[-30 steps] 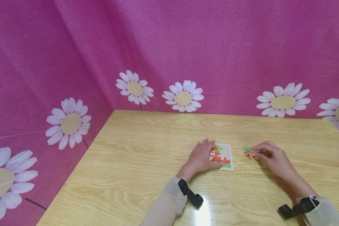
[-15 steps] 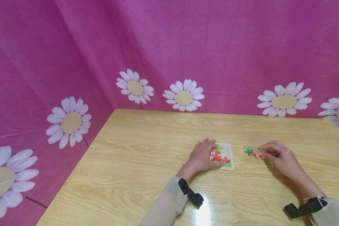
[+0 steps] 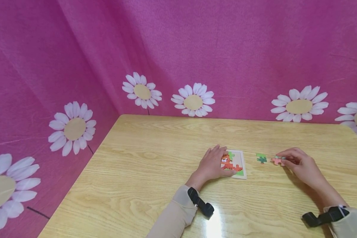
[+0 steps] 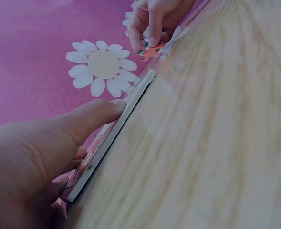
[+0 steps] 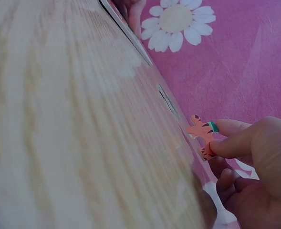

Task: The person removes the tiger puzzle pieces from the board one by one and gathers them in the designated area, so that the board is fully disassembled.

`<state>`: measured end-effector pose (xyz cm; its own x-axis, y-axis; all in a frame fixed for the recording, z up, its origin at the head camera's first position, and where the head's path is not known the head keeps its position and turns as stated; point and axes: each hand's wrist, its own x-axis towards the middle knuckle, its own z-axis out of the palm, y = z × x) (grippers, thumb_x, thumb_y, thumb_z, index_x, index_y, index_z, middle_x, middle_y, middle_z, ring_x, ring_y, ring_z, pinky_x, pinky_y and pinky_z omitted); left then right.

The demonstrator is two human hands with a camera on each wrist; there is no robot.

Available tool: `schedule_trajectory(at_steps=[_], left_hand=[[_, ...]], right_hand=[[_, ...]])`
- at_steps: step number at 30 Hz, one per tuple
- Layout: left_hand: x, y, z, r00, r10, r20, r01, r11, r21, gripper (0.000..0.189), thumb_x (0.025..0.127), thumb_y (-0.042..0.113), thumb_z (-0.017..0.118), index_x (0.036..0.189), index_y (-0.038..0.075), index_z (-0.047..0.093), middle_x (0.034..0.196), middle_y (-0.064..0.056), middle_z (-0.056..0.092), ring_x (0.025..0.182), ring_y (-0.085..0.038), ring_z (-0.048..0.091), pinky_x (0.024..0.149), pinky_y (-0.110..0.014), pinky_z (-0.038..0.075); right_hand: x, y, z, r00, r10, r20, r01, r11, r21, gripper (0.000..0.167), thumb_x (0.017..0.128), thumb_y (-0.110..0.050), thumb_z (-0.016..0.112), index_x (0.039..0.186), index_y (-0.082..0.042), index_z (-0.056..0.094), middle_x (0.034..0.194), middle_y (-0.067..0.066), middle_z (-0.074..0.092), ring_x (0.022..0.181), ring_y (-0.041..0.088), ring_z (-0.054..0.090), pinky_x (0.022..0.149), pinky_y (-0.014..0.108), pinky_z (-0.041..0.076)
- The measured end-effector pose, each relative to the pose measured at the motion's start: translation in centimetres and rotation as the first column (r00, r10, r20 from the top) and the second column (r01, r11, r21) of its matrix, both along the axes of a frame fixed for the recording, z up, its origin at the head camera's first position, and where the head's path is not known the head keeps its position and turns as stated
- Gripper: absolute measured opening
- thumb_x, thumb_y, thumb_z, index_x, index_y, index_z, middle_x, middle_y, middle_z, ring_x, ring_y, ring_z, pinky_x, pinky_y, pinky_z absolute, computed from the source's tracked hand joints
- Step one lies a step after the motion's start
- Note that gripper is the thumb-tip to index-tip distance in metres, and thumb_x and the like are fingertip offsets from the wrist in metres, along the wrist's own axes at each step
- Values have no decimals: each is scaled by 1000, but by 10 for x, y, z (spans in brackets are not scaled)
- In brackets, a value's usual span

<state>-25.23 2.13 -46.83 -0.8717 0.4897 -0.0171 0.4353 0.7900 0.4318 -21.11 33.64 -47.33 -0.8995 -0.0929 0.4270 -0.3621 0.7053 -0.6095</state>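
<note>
A tiger jigsaw board (image 3: 240, 162), square with a pale frame, lies on the table with some pieces set in it. My left hand (image 3: 212, 164) holds it at the left side, covering part of the picture; in the left wrist view the thumb (image 4: 95, 117) lies along the near edge. To the right, my right hand (image 3: 303, 167) pinches an orange striped puzzle piece (image 5: 202, 136) with a green corner between thumb and forefinger, close over the table. A green puzzle piece (image 3: 261, 158) lies between the board and the right hand.
The wooden table (image 3: 154, 158) runs back to a pink curtain (image 3: 241, 59) printed with white flowers. Black camera straps (image 3: 200, 203) sit on both wrists, over beige sleeves.
My right hand has drawn the orange puzzle piece to the right, away from the green piece, which now shows apart from it. My left hand stays on the board.
</note>
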Motion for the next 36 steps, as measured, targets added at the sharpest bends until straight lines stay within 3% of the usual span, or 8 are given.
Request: schedule_trajectory(at_steps=[9,25,36], left_hand=[[-1,0,0,1000,-7,-5,7,1000,-3,86,79,57,73,149,21,38,159,9,34,153,-11,19,127,-30,13],[-1,-1,0,1000,-8,-8,8,1000,-10,85,79,58,72,149,22,39,159,10,34,153,-11,19,128,-31,13],[-1,-1,-1,1000,-9,-11,8,1000,-17,85,79,58,71,149,22,39,159,10,33,153,-11,19,128,-31,14]], right_hand=[[0,6,0,999,-10,40,10,1000,1,17,89,3,66,104,-3,70,96,-28,52,84,-19,47,68,0,40],[-7,8,-4,1000,19,-24,-18,1000,14,18,85,5,70,100,-3,72,92,-21,56,82,-14,46,66,2,37],[-12,10,-6,998,50,-39,-49,998,35,19,86,5,69,102,-3,71,99,-31,51,86,-15,45,68,2,36]])
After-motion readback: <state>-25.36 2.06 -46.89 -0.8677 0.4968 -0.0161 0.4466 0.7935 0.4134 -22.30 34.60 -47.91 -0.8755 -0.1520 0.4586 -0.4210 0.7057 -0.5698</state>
